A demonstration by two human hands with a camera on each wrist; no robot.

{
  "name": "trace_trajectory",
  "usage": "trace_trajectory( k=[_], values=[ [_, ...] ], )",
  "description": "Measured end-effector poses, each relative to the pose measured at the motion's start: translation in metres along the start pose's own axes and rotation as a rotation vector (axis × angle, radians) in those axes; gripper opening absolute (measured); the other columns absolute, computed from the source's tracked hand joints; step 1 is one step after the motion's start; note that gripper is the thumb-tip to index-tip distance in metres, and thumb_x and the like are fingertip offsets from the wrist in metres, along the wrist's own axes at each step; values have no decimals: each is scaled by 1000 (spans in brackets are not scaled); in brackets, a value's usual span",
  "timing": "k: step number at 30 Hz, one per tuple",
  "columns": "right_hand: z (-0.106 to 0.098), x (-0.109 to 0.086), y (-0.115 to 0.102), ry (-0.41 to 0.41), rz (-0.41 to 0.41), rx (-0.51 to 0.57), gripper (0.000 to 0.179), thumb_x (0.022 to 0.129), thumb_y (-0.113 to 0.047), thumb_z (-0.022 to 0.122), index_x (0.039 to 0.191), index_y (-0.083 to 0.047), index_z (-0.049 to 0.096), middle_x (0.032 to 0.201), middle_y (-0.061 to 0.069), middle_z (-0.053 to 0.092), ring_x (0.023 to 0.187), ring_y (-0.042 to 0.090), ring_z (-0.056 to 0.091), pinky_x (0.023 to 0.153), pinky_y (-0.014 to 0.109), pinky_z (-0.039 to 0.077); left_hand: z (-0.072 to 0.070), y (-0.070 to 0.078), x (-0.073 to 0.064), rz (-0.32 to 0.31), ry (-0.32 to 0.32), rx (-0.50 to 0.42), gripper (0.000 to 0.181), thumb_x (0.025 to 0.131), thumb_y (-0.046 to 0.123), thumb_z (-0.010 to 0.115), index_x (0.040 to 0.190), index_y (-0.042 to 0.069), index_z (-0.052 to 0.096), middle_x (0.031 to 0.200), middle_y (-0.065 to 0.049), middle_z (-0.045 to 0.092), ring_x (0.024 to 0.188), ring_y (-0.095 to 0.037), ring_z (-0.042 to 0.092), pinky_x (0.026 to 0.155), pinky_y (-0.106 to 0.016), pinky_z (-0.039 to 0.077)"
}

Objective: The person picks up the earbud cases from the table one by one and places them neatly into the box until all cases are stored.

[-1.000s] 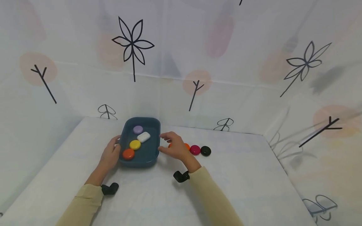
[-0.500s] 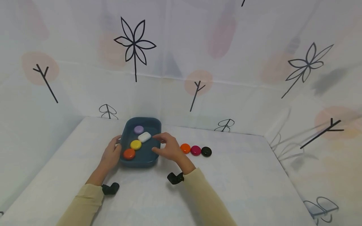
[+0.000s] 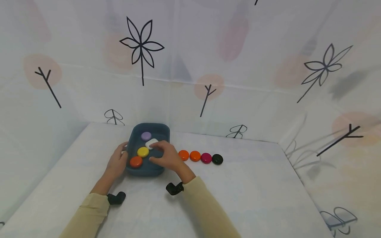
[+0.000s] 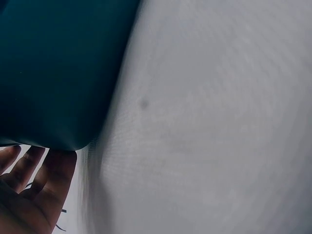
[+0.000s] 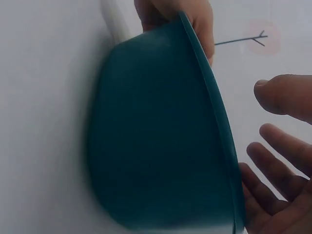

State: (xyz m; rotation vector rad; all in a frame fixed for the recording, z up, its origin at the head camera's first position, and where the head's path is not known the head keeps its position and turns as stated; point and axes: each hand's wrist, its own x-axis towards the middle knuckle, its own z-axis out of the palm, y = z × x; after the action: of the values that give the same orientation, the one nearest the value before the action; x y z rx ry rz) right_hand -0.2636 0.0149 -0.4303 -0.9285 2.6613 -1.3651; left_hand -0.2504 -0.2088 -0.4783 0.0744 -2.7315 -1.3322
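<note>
A dark teal tray (image 3: 165, 132) holds a purple round piece (image 3: 146, 136), a white rounded rectangular piece (image 3: 151, 143), a yellow round piece (image 3: 143, 152) and an orange-red round piece (image 3: 136, 161). My left hand (image 3: 117, 160) rests against the tray's left side; in the left wrist view its straight fingers (image 4: 57, 178) touch the outer wall. Over the tray's right half is my right hand (image 3: 166, 157), its thumb and fingers spread apart with nothing between them. Its fingertips overlap the white piece in the head view. The right wrist view shows the thumb (image 5: 285, 95) above the rim.
Right of the tray, a row on the white cloth holds two orange pieces (image 3: 194, 156), a crimson piece (image 3: 206, 158) and a black piece (image 3: 217, 159). A patterned cloth wall (image 3: 256, 109) rises behind the table. Black wrist cameras (image 3: 174, 188) sit at both cuffs.
My right hand has moved left from outside the tray's right rim to over its inside, at the white piece, uncovering the orange pieces in the row. My left hand stays at the tray's side.
</note>
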Motion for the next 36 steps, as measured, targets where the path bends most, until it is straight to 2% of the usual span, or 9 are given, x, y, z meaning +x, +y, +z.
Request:
trace_trajectory(
  k=[7,14,18,22,27,36],
  values=[
    [13,6,-3,-12,-33,-9,42,73,-23,68,113,-15,56,111,-1,56,105,17,54,89,20,43,1,2,1,-8,-9,-15,49,91,26,20,139,15,20,136,-15,34,120,-34,37,97,-53,31],
    [24,14,-7,-46,-23,-87,42,73,-24,67,113,-14,56,110,2,57,101,18,54,86,27,47,-1,5,0,2,-14,-15,49,91,26,20,139,14,19,136,-17,34,119,-35,38,96,-53,33],
    [32,20,-10,-61,-27,-121,42,74,-26,67,112,-14,57,109,1,59,98,13,55,81,22,47,-2,3,0,19,-15,-15,49,91,26,20,139,14,19,136,-17,35,119,-36,39,95,-53,33],
    [38,24,-13,-82,-9,-137,41,75,-26,66,113,-14,57,110,-1,58,97,11,56,79,18,47,-2,2,0,7,-17,-18,49,91,27,20,139,15,19,136,-16,34,120,-35,38,96,-53,32],
    [42,28,-17,-113,9,-166,41,75,-25,64,114,-14,56,111,-3,57,98,11,54,81,18,46,-3,2,0,7,-16,-18,49,92,26,20,139,14,19,136,-18,34,120,-37,37,96,-54,31],
    [49,31,-11,-143,32,-294,39,74,-29,65,111,-17,58,108,-7,57,93,7,54,78,17,46,-4,4,0,13,-24,-19,49,91,24,21,139,12,19,135,-18,34,121,-37,36,96,-53,31]
  ],
)
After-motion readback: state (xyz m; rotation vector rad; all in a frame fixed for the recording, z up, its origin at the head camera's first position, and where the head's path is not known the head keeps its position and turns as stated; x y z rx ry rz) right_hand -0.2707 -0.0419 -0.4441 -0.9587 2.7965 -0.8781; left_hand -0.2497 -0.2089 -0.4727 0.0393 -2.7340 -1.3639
